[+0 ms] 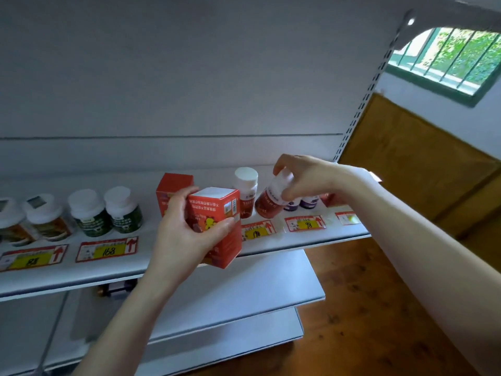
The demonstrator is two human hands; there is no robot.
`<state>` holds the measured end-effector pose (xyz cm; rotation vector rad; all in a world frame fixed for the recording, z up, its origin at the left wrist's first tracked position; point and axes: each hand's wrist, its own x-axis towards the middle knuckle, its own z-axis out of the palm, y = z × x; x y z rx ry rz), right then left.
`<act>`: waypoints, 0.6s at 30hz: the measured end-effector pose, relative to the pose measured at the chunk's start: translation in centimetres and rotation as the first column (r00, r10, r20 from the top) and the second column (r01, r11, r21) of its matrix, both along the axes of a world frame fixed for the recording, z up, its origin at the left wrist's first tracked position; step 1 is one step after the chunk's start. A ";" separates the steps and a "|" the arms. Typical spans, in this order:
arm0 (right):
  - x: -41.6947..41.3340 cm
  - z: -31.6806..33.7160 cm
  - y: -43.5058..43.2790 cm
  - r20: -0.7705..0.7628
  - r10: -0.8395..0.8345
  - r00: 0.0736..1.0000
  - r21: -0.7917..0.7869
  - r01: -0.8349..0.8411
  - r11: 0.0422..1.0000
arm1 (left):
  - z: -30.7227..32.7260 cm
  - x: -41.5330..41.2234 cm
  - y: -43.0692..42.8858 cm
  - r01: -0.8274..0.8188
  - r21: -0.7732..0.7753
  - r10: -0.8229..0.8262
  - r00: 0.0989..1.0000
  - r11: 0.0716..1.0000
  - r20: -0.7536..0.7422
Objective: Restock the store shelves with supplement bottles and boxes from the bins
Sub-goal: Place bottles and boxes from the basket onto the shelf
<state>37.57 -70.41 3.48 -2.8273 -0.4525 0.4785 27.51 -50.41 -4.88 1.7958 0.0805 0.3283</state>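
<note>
- Two items in hand, head view: left hand (pixel 187 234) grips red box (pixel 217 226) before the shelf (pixel 284 244); right hand (pixel 306 180) pinches tilted red bottle (pixel 271 199) near its cap.
- Shelf partly stocked; both items not yet placed, I judge.
- Second box (pixel 173 185) behind left hand; upright bottle (pixel 245 191) between the hands crowds the gap; purple bottles (pixel 309 202) under right hand.

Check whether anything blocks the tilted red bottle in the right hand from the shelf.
Nothing visible does: the red bottle hangs over bare shelf, between an upright white-capped bottle and the purple bottles.
</note>
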 end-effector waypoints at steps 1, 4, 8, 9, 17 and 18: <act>0.5 0.1 0.0 -0.012 0.027 1.000 -0.002 -0.027 1.000 | 0.0 0.0 -0.2 -0.018 -0.006 0.018 1.000 1.000 -0.002; 2.1 0.0 -0.1 -0.023 0.131 0.991 -0.011 -0.131 0.991 | -0.1 -0.1 -0.7 -0.072 -0.004 0.072 0.997 0.997 -0.011; 3.7 -0.5 -0.1 -0.003 0.229 0.973 -0.028 -0.229 0.973 | -0.1 -0.6 -1.4 -0.124 0.006 0.124 0.992 0.992 0.003; 4.0 -0.7 -0.1 0.002 0.247 0.969 -0.031 -0.247 0.968 | -0.1 -0.7 -1.6 -0.135 0.001 0.135 0.991 0.991 0.005; 6.0 -3.1 -0.2 -0.034 0.266 0.964 -0.022 -0.266 0.964 | -0.6 -1.6 -1.8 -0.221 -0.045 0.221 0.975 0.974 -0.006; 6.2 -3.3 -0.2 -0.029 0.265 0.964 -0.020 -0.265 0.964 | -0.6 -1.7 -1.9 -0.229 -0.046 0.229 0.973 0.972 -0.008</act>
